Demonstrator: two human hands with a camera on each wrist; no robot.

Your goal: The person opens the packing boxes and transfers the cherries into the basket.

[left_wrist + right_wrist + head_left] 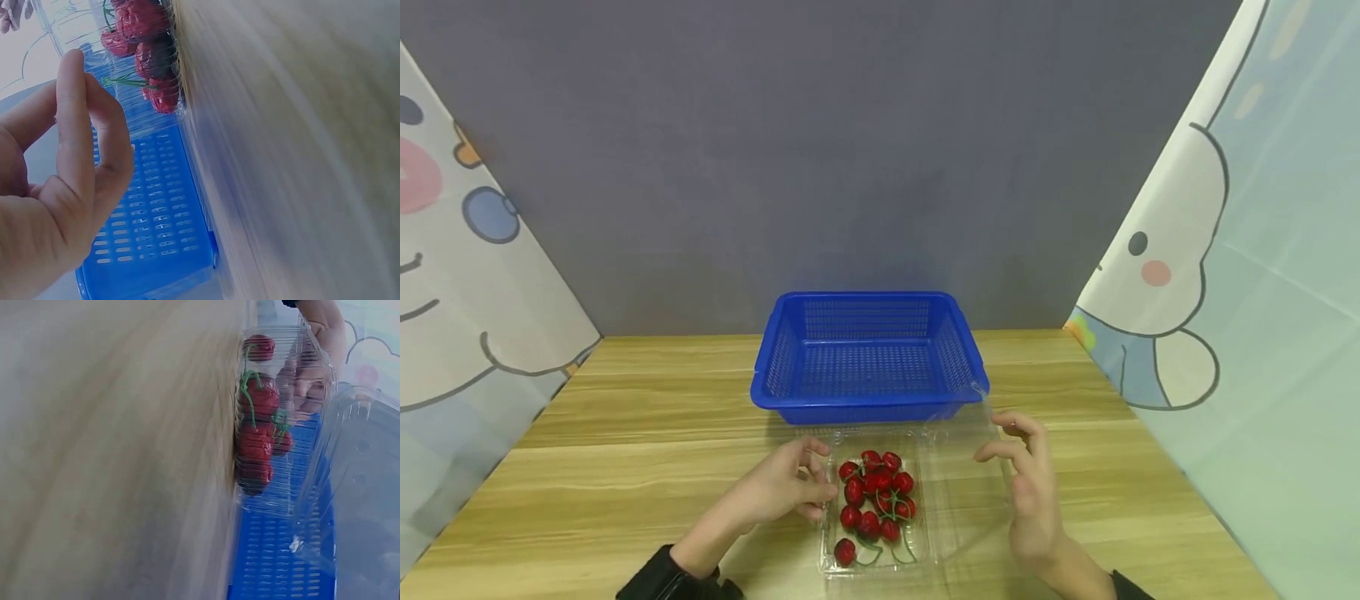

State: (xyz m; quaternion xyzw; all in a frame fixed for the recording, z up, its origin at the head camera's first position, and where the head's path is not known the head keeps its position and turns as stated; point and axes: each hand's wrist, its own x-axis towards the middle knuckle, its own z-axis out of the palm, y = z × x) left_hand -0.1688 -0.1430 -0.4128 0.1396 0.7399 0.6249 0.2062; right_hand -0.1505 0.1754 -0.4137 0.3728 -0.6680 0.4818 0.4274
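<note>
In the head view, the left hand (790, 485) sits half curled at the near-left wall of a clear plastic box (874, 572); whether it pinches that wall I cannot tell. Red cherries (869, 525) with green stems lie inside the box, in front of a blue basket (869, 414), with its raised lid (966, 483) at the right, overlapping the basket's front corner. Beside the lid, the right hand (1032, 500) is loosely open, gripping nothing visible (the right wrist view leaves it out, but shows the left hand through ribbed plastic, which blurs the cherries). Printed cloths (1180, 275) flank the wooden table (625, 433).
</note>
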